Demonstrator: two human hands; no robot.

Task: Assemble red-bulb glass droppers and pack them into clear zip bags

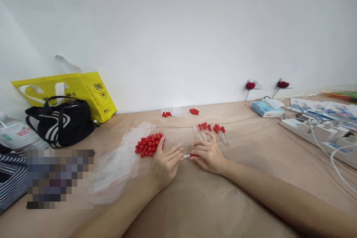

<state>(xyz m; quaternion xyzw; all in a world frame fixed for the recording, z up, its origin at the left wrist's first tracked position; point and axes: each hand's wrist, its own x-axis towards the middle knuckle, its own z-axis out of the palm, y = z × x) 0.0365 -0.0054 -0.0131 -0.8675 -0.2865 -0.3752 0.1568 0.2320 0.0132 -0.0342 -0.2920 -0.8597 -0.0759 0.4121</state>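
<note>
Between my two hands lies a glass dropper tube (186, 156) with a red rubber bulb (192, 155) at its right end. My left hand (166, 161) pinches the glass side, while the fingers of my right hand (209, 155) close on the bulb. Just beyond them, a row of clear glass tubes (178, 137) lies side by side. A heap of loose red bulbs (149, 145) sits left of that row, touching or nearly touching my left fingers. Several droppers with red bulbs (219, 129) lie past my right hand, their tips toward me.
Flat clear zip bags (118, 161) lie at the left. Small bags with red bulbs (194, 111) rest near the wall. Farther left stand a black bag (72, 122) and a yellow bag (103, 100). A tissue pack (266, 109) and a power strip (295, 125) with cables occupy the right.
</note>
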